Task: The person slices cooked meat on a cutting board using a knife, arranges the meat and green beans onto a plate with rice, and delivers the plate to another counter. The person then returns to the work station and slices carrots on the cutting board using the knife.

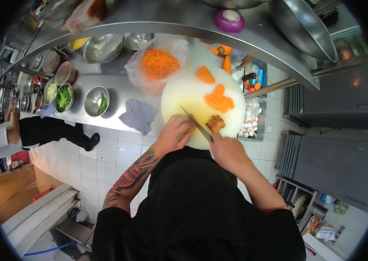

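My right hand grips a kitchen knife, whose blade lies slantwise over the round white cutting board, tip pointing away to the left. Close along the blade's left side, my left hand is closed with bent fingers on a browned piece of food, mostly hidden beneath them. Another browned, ridged chunk rests just right of the blade; its exact kind is unclear. Farther up the board are carrot slices and a cut carrot piece.
Behind the board sits a plastic bag of shredded carrot. A grey cloth and a bowl of green strips are leftward. Overhead runs a steel shelf bearing a purple onion. Another person stands at far left.
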Demonstrator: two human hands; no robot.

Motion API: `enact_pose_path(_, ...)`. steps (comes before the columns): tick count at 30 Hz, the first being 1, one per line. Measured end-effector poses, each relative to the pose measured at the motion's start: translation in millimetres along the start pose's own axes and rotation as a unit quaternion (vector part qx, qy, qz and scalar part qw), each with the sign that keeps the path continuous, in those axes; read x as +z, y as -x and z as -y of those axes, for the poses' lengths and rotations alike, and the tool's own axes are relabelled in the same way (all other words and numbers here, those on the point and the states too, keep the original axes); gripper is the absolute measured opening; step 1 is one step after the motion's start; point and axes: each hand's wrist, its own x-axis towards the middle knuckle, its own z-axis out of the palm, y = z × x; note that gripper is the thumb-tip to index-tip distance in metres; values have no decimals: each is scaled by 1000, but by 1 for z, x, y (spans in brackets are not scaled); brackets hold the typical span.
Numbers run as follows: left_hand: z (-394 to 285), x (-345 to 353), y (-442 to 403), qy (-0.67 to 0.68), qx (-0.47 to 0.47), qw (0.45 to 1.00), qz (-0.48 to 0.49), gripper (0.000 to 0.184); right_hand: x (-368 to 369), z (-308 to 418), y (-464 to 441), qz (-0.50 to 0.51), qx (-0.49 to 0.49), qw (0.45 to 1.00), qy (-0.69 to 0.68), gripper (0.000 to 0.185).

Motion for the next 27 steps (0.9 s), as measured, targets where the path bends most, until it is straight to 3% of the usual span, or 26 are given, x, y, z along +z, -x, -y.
enact_pose_path(2, -1, 2, 2, 4, -3, 1000, -3, 33, 32, 7, -42, -56, 6, 997, -52, 21)
enact_pose_path(6, -2, -3, 3, 9, 4, 1000, -21, 30, 26, -2, -42, -88, -6, 993, -82, 21)
enact_pose_path(11, -4, -9, 14, -10, 3, 999, -51, 29, -8, 1, 16, -34, 29, 995, -85, 22)
enact_pose_path(16, 4, -4, 16, 11, 3, 1000, -12, 22, -9, -3, 45, 20, 29, 999, -31, 23)
enact_pose_path(24, 5, -4, 14, 12, 3, 1000, -12, 20, -29, 14, 42, 57, 18, 998, 13, 24)
enact_pose_path(27, 6, -3, 13, 15, 8, 1000, -18, 22, 0, 17, 2, 17, 23, 1000, -3, 24)
